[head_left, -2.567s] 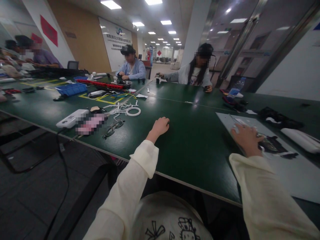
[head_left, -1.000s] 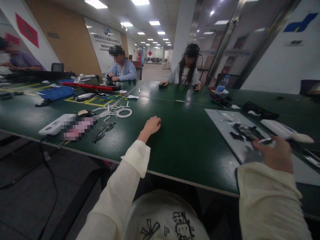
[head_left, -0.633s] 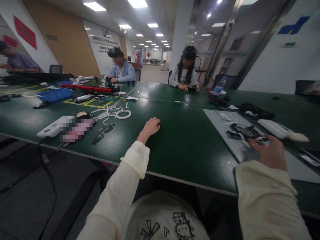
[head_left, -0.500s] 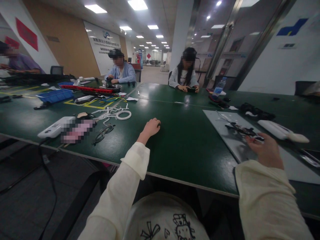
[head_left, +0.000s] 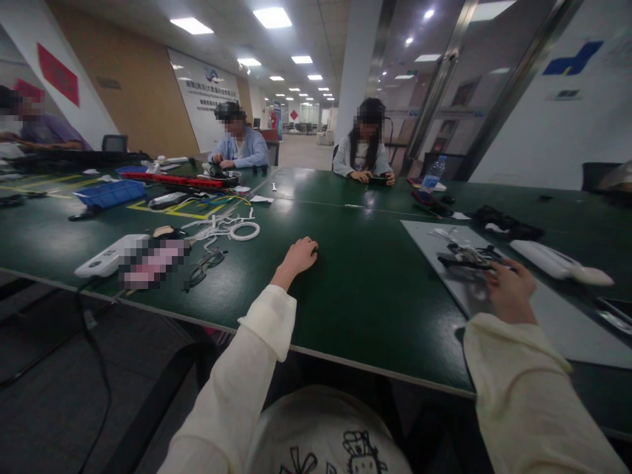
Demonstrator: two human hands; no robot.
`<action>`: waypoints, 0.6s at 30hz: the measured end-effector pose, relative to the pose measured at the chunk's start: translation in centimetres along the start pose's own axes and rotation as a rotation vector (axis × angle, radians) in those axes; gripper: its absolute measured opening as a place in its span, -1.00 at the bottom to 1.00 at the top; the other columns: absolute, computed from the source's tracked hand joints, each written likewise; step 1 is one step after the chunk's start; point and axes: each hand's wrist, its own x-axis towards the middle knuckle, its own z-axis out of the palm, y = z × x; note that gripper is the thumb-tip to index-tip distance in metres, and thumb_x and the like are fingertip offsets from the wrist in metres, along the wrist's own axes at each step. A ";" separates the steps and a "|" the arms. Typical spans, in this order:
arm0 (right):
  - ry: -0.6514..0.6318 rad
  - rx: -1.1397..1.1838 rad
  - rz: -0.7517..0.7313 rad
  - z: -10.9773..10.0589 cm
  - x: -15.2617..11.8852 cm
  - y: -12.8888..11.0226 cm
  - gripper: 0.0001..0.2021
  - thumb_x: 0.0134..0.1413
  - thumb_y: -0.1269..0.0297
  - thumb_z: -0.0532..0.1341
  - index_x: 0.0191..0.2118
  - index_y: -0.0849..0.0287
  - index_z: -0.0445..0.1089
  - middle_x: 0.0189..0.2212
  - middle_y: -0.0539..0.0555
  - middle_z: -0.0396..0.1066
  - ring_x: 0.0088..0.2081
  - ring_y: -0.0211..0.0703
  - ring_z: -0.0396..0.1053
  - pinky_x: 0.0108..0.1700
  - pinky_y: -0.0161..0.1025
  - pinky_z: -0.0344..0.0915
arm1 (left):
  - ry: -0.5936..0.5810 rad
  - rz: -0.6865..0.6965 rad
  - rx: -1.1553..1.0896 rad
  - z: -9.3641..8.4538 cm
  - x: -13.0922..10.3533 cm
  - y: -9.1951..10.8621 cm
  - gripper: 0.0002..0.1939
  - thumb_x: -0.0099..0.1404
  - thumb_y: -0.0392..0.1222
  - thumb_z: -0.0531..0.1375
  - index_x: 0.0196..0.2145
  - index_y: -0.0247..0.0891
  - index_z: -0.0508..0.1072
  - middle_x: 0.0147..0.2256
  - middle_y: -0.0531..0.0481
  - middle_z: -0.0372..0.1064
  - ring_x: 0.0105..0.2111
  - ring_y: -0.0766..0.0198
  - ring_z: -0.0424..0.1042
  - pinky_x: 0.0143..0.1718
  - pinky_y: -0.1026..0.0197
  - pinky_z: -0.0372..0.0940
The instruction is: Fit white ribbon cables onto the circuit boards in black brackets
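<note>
My left hand point(head_left: 300, 254) rests on the green table with its fingers curled down. A small dark spot shows by the fingertips, but what they hold, if anything, I cannot make out. At the right, my right hand point(head_left: 513, 288) has its fingers closed at the near end of a black, many-armed frame point(head_left: 469, 255), which looks like a small drone. The frame is over a grey mat point(head_left: 557, 319), and its near end is partly hidden by my fingers. Clear, shiny plastic point(head_left: 444, 234) is beside the frame's far end.
Left of my left hand are eyeglasses point(head_left: 205, 268), a white ring point(head_left: 245, 230) with white strips, and a white power bank-like box point(head_left: 106, 255). A blue tray point(head_left: 111, 193) stands farther back. A white bottle-shaped object point(head_left: 553, 259) lies right of the mat. Two people sit across the table.
My right hand has turned and drawn slightly left, its fingers now over the frame's near end. The frame has shifted a little and turned. My left hand stays in place.
</note>
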 end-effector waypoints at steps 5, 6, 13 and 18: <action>0.013 0.124 0.040 0.4 -0.7 -1.1 -0.68 -0.37 0.67 0.13 -0.41 0.16 0.20 -0.49 -0.02 0.23 -0.56 -0.34 0.22 -0.66 -0.47 -0.03 | 0.005 0.003 -0.014 0.0 0.0 0.0 -0.74 0.28 -0.23 0.01 -0.10 -0.23 0.36 -0.09 -0.11 0.25 -0.12 0.17 0.30 -0.13 0.16 0.25; -0.002 0.174 0.046 0.5 -0.9 -1.6 -0.68 -0.37 0.68 0.12 -0.41 0.16 0.19 -0.48 -0.02 0.23 -0.55 -0.35 0.22 -0.65 -0.46 -0.02 | 0.008 0.006 -0.017 0.0 0.0 0.0 -0.74 0.28 -0.23 0.01 -0.10 -0.24 0.36 -0.09 -0.11 0.25 -0.12 0.17 0.30 -0.13 0.16 0.25; -0.315 0.484 0.019 1.2 -3.5 -4.6 -0.67 -0.35 0.60 0.17 -0.35 0.11 0.29 -0.40 0.00 0.28 -0.48 -0.34 0.25 -0.59 -0.43 0.03 | 0.001 -0.006 -0.054 0.0 0.0 -0.1 -0.74 0.28 -0.22 0.03 -0.10 -0.23 0.36 -0.08 -0.09 0.25 -0.11 0.18 0.30 -0.13 0.17 0.24; -0.582 0.372 0.076 3.4 -7.6 -4.2 -0.57 -0.41 0.48 0.33 -0.25 0.10 0.35 -0.43 -0.02 0.32 -0.54 -0.40 0.20 -0.59 -0.45 0.06 | 0.041 -0.017 -0.060 0.0 -0.1 0.0 -0.77 0.28 -0.23 0.04 -0.12 -0.23 0.36 -0.11 -0.09 0.28 -0.16 0.19 0.33 -0.19 0.19 0.25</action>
